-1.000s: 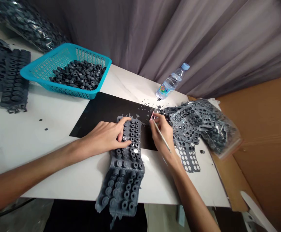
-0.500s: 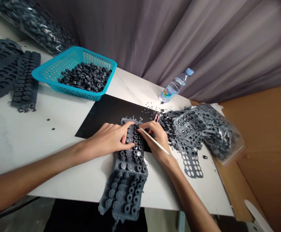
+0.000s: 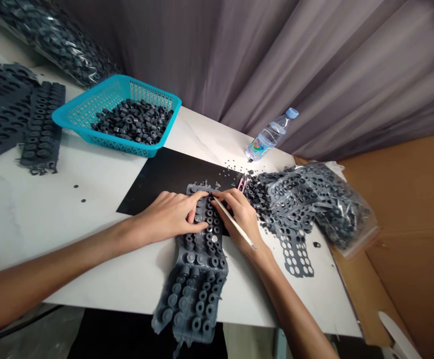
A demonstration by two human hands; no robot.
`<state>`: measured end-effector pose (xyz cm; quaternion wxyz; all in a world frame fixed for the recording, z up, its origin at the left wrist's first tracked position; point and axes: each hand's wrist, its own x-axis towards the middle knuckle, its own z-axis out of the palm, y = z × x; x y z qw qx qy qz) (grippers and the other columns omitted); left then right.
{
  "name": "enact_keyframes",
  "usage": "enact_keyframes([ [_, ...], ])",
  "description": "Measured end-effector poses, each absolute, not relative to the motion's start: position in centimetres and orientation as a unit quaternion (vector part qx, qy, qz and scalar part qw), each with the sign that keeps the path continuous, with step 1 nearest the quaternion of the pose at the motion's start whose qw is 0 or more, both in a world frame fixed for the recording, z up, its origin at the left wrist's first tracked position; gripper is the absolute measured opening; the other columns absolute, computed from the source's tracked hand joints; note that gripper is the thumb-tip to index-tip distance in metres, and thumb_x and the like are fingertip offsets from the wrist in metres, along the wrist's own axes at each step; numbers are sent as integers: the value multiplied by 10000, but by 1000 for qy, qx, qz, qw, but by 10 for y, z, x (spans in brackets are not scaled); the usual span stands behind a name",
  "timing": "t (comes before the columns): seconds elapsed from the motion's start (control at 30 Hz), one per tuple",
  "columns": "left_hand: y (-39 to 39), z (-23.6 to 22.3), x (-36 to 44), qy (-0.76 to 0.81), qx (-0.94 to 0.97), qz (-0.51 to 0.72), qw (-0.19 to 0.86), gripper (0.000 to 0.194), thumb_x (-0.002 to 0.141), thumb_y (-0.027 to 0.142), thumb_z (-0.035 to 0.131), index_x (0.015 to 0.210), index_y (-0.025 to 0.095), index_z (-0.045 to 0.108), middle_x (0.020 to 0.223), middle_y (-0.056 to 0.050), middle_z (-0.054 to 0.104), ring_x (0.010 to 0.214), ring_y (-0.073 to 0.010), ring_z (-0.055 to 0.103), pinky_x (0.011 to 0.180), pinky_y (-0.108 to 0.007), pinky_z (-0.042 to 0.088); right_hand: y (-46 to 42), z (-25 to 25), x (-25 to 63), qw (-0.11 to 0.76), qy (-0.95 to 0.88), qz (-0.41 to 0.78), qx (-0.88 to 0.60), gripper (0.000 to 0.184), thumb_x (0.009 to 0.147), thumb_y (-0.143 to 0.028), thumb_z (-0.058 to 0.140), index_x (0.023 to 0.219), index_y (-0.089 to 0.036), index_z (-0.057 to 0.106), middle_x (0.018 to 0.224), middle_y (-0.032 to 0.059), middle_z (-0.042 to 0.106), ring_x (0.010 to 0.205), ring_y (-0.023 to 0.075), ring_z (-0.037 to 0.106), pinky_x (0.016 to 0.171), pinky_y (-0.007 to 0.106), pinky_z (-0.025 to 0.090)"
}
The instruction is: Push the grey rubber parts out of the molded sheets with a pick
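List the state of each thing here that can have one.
Left hand: spread over molded sheet
Right hand: gripping pale stick
Molded sheet: bent, overhanging table
Basket: partly filled
Bottle: capped
Right bag: filled
Left bag: filled
Punched sheets: heaped
Pink snips: open or shut unclear

A strip (image 3: 192, 294) lies across a mat (image 3: 157, 174) on a table (image 3: 89, 264), a basket (image 3: 69, 117) behind it at left, a bottle (image 3: 266, 141) behind at right.

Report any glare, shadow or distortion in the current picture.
Head view: glints streak the left plastic bag and the right plastic bag; head view: a soft shadow lies on the white table just left of the grey strip; head view: the top right corner falls dark, and the wide lens seems to stretch things near the edges.
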<state>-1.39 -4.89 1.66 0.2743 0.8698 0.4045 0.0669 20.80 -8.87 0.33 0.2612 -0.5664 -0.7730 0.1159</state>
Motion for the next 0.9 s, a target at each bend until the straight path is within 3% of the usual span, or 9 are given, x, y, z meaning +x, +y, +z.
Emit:
enact_keyframes([
  [0.37,-50,17,-14,404,871,71,270,690,907,590,601,1494,248,482,842,28,772,828,-245,713,692,-321,359,-85,-4,200,221,-781,23,-583,323,1089,-412,434,1273,-256,648,1144,98,663,1090,276,615,945,411,513],
  [0.57,-49,17,-13,408,867,67,278,663,899,568,618,1488,289,498,833,55,769,813,-232,699,681,-315,326,-78,-6,221,256,-683,-73,-680,340,1098,-396,370,1237,-226,630,1148,107,658,1073,272,600,875,389,494],
  [0.7,-48,16,-15,404,864,74,291,677,896,571,626,1503,309,477,826,80,761,807,-226,697,678,-319,313,-81,0,245,230,-655,-98,-713,344,1085,-402,397,1147,-219,682,1076,99,687,1037,278,595,851,389,470],
  [0.9,-50,15,-16,395,861,96,306,640,901,557,637,1462,276,507,805,79,745,804,-218,711,684,-324,337,-90,-2,261,208,-653,-102,-721,359,1079,-396,389,1186,-208,675,1099,121,698,1059,303,596,847,410,464],
])
